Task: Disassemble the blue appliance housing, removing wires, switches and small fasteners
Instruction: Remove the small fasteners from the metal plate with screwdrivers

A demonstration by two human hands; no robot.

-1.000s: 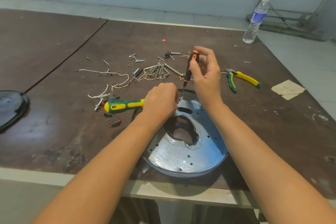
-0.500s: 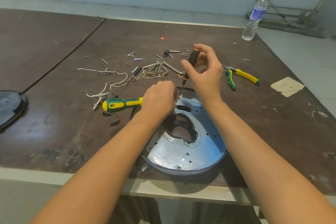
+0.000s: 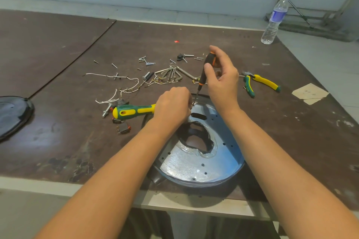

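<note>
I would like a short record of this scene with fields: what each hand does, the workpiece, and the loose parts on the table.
Workpiece: round blue metal housing, at the brown table's near edge
Right hand: grips a black-and-orange screwdriver, tip down at the housing's far rim
Left hand: curled beside that tip; what it holds is hidden
Loose parts: white wires, small screws, beyond the left hand
Idle tool: green-and-yellow pliers, at the right

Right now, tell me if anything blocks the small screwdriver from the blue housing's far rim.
Nothing visible does. The right hand holds the screwdriver with its tip at the housing rim, beside the fingertips of the left hand.
</note>
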